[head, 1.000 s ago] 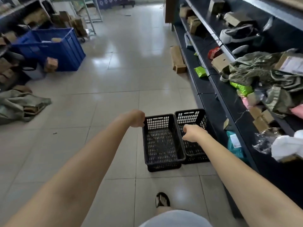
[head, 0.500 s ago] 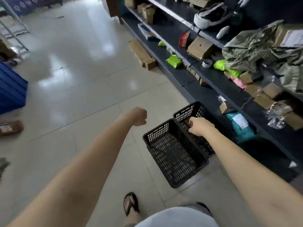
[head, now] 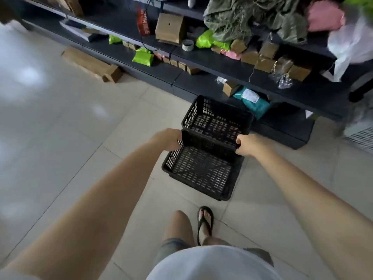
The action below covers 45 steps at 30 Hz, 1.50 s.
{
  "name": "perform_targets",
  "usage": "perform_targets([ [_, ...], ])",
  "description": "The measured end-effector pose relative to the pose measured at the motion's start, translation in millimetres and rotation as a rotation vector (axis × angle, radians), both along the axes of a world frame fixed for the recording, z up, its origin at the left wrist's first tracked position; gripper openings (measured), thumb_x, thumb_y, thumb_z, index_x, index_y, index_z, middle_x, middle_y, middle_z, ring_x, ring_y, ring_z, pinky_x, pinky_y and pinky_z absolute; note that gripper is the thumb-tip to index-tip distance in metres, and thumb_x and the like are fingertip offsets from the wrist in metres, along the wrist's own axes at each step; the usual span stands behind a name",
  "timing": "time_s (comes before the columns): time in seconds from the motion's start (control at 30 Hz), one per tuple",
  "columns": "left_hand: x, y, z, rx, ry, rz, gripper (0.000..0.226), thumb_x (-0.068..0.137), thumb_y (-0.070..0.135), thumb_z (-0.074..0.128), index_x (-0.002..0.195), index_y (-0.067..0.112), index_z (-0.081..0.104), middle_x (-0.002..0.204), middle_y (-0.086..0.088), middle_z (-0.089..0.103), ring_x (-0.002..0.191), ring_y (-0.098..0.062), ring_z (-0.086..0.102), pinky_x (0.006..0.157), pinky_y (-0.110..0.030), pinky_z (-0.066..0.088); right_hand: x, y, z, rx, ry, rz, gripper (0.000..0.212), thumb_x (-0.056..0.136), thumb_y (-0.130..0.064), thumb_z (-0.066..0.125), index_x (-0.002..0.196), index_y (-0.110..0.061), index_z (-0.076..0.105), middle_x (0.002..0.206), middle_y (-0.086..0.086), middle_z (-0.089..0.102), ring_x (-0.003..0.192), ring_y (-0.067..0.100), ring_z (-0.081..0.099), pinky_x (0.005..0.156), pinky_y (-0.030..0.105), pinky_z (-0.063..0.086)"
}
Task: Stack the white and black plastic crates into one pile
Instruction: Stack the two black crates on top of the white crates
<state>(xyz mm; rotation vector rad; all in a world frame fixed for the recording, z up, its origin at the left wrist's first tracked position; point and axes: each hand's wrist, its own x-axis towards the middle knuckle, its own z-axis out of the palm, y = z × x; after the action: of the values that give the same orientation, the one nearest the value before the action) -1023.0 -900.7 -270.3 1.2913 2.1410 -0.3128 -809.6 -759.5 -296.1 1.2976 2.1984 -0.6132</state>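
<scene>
Two black perforated plastic crates sit side by side on the tiled floor in front of a low dark shelf. The far crate (head: 218, 122) stands against the shelf base. The near crate (head: 199, 174) touches it. My left hand (head: 169, 139) is closed on the left end of the near crate's far rim, and my right hand (head: 247, 145) is closed on the right end of that rim. A white perforated surface (head: 361, 138), possibly a white crate, shows at the right edge, mostly cut off.
The dark shelf (head: 201, 61) runs along the back, loaded with cardboard boxes, green bags, a tape roll and a heap of olive cloth. A teal parcel (head: 254, 102) lies behind the far crate. A long cardboard box (head: 90, 64) lies on the floor at left. My sandalled foot (head: 204, 221) stands just behind the near crate.
The view has swung right to face the shelf. My left hand, which hovered off the crate half a second ago, has closed on the near crate's rim; my right hand has shifted to the rim's other end.
</scene>
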Motion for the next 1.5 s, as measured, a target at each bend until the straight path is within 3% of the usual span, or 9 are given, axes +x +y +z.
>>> perform_targets([
  [0.1, -11, 4, -25, -0.042, -0.047, -0.065, 0.043, 0.088, 0.023, 0.056, 0.129, 0.018, 0.050, 0.123, -0.009, 0.062, 0.118, -0.031, 0.056, 0.096, -0.042, 0.050, 11, 0, -23, -0.044, 0.007, -0.076, 0.018, 0.081, -0.022, 0.058, 0.098, -0.021, 0.056, 0.114, 0.011, 0.062, 0.091, 0.028, 0.058, 0.069, 0.028, 0.043],
  [0.17, -22, 10, -41, -0.095, -0.047, -0.119, 0.043, 0.088, 0.024, 0.055, 0.129, 0.016, 0.049, 0.123, -0.011, 0.061, 0.117, -0.033, 0.056, 0.096, -0.045, 0.050, 18, -3, -42, -0.046, -0.007, -0.128, 0.010, 0.079, -0.026, 0.057, 0.087, -0.023, 0.051, 0.110, 0.010, 0.065, 0.089, 0.028, 0.059, 0.068, 0.030, 0.045],
  [0.33, -57, 38, -95, -0.145, -0.063, -0.231, 0.043, 0.088, 0.022, 0.052, 0.130, 0.017, 0.049, 0.129, -0.011, 0.057, 0.118, -0.033, 0.055, 0.098, -0.044, 0.048, 18, -18, -72, -0.098, -0.053, -0.319, 0.036, 0.086, -0.018, 0.055, 0.122, -0.017, 0.055, 0.125, 0.012, 0.055, 0.112, 0.033, 0.055, 0.087, 0.035, 0.046],
  [0.53, -99, 66, -187, -0.180, -0.073, -0.297, 0.040, 0.089, 0.022, 0.053, 0.128, 0.015, 0.052, 0.128, -0.009, 0.055, 0.118, -0.031, 0.056, 0.097, -0.040, 0.048, 8, -20, -158, -0.148, -0.111, -0.437, 0.035, 0.088, -0.021, 0.054, 0.123, -0.015, 0.054, 0.122, 0.010, 0.057, 0.108, 0.029, 0.057, 0.079, 0.032, 0.044],
  [0.73, -141, 90, -312, -0.226, 0.015, -0.367, 0.045, 0.091, 0.025, 0.052, 0.135, 0.021, 0.044, 0.127, -0.007, 0.054, 0.118, -0.030, 0.057, 0.092, -0.040, 0.048, 2, -2, -273, -0.151, -0.141, -0.493, 0.036, 0.086, -0.028, 0.058, 0.121, -0.019, 0.053, 0.111, 0.007, 0.050, 0.100, 0.028, 0.057, 0.084, 0.037, 0.049],
  [1.07, -160, 91, -505, -0.202, 0.132, -0.346, 0.059, 0.088, 0.013, 0.055, 0.141, 0.022, 0.031, 0.138, -0.018, 0.028, 0.122, -0.037, 0.041, 0.090, -0.044, 0.049, 28, 16, -448, -0.031, -0.174, -0.610, 0.055, 0.087, -0.024, 0.062, 0.138, -0.021, 0.041, 0.138, 0.015, 0.037, 0.122, 0.037, 0.044, 0.094, 0.047, 0.046],
  [1.2, -160, 86, -542, -0.151, 0.110, -0.276, 0.060, 0.082, -0.003, 0.055, 0.137, 0.014, 0.037, 0.132, -0.023, 0.026, 0.113, -0.040, 0.043, 0.087, -0.045, 0.052, 39, 12, -488, -0.107, -0.111, -0.744, 0.063, 0.085, -0.017, 0.065, 0.140, -0.020, 0.036, 0.136, 0.019, 0.038, 0.115, 0.039, 0.052, 0.097, 0.042, 0.045],
  [1.37, -165, 97, -552, -0.172, 0.035, -0.091, 0.052, 0.080, -0.012, 0.050, 0.127, 0.011, 0.043, 0.123, -0.024, 0.031, 0.115, -0.041, 0.035, 0.080, -0.045, 0.050, 40, 12, -506, -0.123, -0.026, -0.824, 0.078, 0.074, -0.001, 0.072, 0.137, -0.022, 0.031, 0.124, 0.016, 0.044, 0.096, 0.030, 0.053, 0.080, 0.035, 0.047],
  [1.5, -160, 83, -547, -0.069, -0.022, -0.048, 0.043, 0.077, -0.014, 0.047, 0.113, 0.009, 0.041, 0.100, -0.013, 0.031, 0.094, -0.034, 0.039, 0.067, -0.039, 0.044, 44, 15, -514, -0.086, 0.087, -0.948, 0.094, 0.071, 0.001, 0.072, 0.139, -0.034, 0.017, 0.114, 0.012, 0.048, 0.099, 0.030, 0.054, 0.077, 0.038, 0.050],
])
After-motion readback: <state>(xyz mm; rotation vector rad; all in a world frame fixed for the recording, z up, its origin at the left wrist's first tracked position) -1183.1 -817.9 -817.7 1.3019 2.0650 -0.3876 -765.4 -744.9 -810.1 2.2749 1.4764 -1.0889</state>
